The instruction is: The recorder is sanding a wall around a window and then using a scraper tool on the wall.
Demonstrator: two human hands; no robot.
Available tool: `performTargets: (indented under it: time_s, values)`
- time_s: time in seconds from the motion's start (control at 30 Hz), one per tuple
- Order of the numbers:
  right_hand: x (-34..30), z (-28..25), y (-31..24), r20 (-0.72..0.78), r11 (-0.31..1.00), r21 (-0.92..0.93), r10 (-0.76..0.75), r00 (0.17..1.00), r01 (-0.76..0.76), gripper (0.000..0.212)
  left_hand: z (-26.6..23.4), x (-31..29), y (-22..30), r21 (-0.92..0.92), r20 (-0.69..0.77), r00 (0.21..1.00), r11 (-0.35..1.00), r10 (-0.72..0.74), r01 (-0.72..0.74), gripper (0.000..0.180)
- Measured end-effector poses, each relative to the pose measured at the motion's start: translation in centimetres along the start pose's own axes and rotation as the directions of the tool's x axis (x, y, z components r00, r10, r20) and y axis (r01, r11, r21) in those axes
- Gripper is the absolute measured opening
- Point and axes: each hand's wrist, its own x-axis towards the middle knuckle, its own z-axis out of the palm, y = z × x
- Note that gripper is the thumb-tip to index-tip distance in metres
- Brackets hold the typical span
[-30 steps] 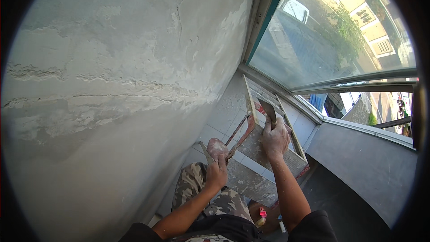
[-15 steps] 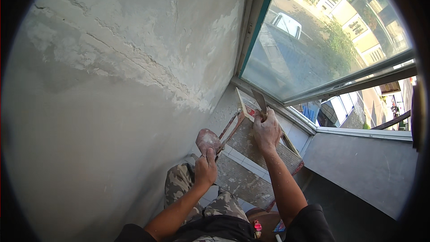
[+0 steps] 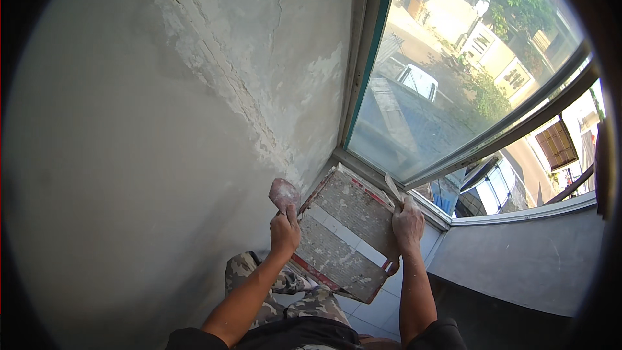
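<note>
My left hand [image 3: 284, 232] is closed round the handle of a small trowel [image 3: 284, 194], its broad reddish-brown blade pointing up and smeared with white. Close beside that blade stands the cracked, patched plaster wall [image 3: 214, 136]. A putty knife [image 3: 392, 187] sticks up out of my right hand [image 3: 409, 223], which grips it near the window sill; its handle is hidden by my fingers. Both tools are apart from the wall. Below and between my hands is a worn step stool [image 3: 353, 204] with broad, plaster-spattered treads and red edges.
A glass window [image 3: 447, 84] in a metal frame slopes out at the right, with a street beyond it. Under the sill runs a grey panel [image 3: 518, 253]. My legs in camouflage trousers [image 3: 317, 304] are at the stool's near side, above pale floor tiles.
My view has shifted, and more of the stool's treads shows. My right hand has moved away from over the stool to its right edge. Both hands keep their tools.
</note>
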Motion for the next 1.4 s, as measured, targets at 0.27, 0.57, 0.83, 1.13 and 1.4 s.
performTargets:
  time_s: [0.27, 0.57, 0.83, 1.13, 1.4]
  values:
    - [0.5, 0.8, -0.1, -0.168, 0.986, 0.16, 0.066, 0.984, -0.039, 0.021, -0.2, 0.2, 0.8, -0.04, 0.041, 0.998, 0.998, -0.052, 0.054, 0.063]
    - [-0.7, 0.0, -0.6, 0.077, 0.952, 0.116, 0.276, 0.958, -0.284, 0.031, 2.4, 1.7, -4.8, -0.419, 0.435, 0.898, 0.868, -0.064, 0.265, 0.066]
    - [0.6, -0.1, -1.3, 0.081, 0.958, 0.063, 0.276, 0.958, -0.281, 0.036, 5.3, 0.7, -18.3, -0.526, 0.692, 0.719, 0.632, -0.071, 0.569, 0.07]
    - [0.8, 0.7, -0.6, -0.034, 0.978, 0.055, 0.201, 0.979, -0.199, 0.03, 2.9, -1.3, -11.5, -0.741, 0.249, 0.966, 0.656, 0.071, 0.143, 0.061]
    - [-1.1, -0.3, -2.1, -0.176, 0.993, -0.031, 0.11, 0.978, -0.118, 0.024, 3.4, -3.0, -17.0, -0.064, 0.017, 0.879, 0.878, 0.477, -0.475, 0.059]
